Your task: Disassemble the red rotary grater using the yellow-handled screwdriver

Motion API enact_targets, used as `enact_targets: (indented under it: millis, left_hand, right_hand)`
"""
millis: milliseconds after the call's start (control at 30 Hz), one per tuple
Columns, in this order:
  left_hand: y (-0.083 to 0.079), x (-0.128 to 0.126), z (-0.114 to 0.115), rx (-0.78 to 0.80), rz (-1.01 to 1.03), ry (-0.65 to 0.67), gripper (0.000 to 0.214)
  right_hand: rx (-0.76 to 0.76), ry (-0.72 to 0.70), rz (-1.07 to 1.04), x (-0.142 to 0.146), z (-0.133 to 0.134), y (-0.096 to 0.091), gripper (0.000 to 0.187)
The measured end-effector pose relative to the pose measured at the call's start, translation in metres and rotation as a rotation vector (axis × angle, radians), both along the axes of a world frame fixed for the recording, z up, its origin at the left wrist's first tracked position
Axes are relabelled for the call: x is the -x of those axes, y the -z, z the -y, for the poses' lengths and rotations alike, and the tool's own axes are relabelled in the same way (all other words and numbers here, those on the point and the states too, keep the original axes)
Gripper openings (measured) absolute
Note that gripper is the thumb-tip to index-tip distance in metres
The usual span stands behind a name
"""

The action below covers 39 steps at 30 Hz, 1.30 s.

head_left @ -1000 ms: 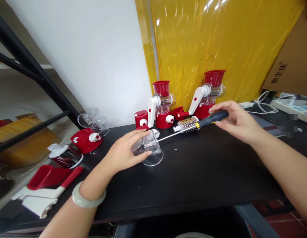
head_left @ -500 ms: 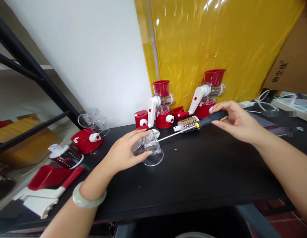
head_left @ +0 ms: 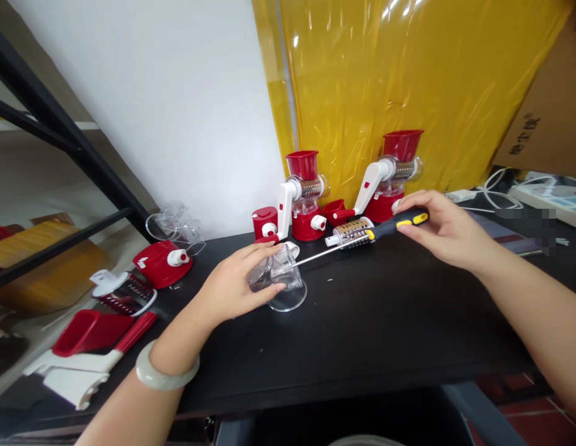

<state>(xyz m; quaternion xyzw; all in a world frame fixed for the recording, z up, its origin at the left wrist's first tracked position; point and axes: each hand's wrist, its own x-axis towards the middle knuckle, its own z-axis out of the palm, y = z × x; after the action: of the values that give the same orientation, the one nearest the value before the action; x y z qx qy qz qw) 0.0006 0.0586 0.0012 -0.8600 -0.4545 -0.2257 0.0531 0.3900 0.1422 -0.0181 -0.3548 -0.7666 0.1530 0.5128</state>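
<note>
Hands worked at the middle of a black table [head_left: 362, 334], seen from the person's own head height. The left hand [head_left: 235, 284], with a pale bangle [head_left: 166, 373] on its wrist, was curled around a clear plastic housing [head_left: 288, 282], thumb on the near side and fingers over the top, pinning it on its side with its wide round flange toward the person. The right hand [head_left: 443, 226] was closed in a fingertip grip on the black-and-yellow handle of a screwdriver [head_left: 390, 227]. The thin steel shaft ran down and left from the handle, and its tip sat at the upper end of the clear plastic housing. A perforated metal drum [head_left: 350, 233] lay at the junction of shaft and handle; contact between them could not be confirmed. Two assembled red-and-white rotary graters [head_left: 304, 198] stood at the rear edge, before a yellow plastic sheet [head_left: 409, 80]. To the left lay a red base [head_left: 161, 263], spare clear parts [head_left: 174, 224], a slotted drum [head_left: 124, 292] and a red hopper with a white handle [head_left: 90, 341].
</note>
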Motion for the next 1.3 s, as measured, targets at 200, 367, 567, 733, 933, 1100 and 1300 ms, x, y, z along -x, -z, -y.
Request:
enact_targets:
  millis: [200, 367, 567, 733, 933, 1100, 1300]
  left_hand:
    - [0.0, 0.001, 0.0, 0.012, -0.002, -0.012, 0.061]
    - [-0.002, -0.001, 0.001, 0.014, -0.021, -0.011, 0.06]
    - [-0.008, -0.003, 0.007, 0.038, -0.073, -0.072, 0.063]
    - [-0.038, -0.004, 0.015, -0.044, -0.171, -0.112, 0.062]
    - [-0.086, -0.016, 0.011, -0.173, -0.523, -0.181, 0.06]
    - [-0.095, -0.024, -0.002, -0.202, -0.587, -0.15, 0.059]
    - [-0.083, -0.023, -0.011, -0.245, -0.517, -0.183, 0.056]
  right_hand:
    - [0.084, -0.11, -0.088, 0.0, 0.0, 0.003, 0.063]
    - [0.068, 0.07, 0.164, -0.002, 0.0, 0.001, 0.04]
    - [-0.009, -0.034, 0.113, -0.005, -0.006, 0.002, 0.027]
    - [0.132, -0.147, 0.091, -0.01, -0.011, 0.003, 0.048]
    - [0.091, -0.145, 0.412, -0.006, -0.009, 0.001, 0.027]
    - [0.041, 0.009, 0.593, 0.002, -0.002, 0.004, 0.01]
    - [0.045, -0.018, 0.558, 0.002, -0.003, 0.008, 0.028]
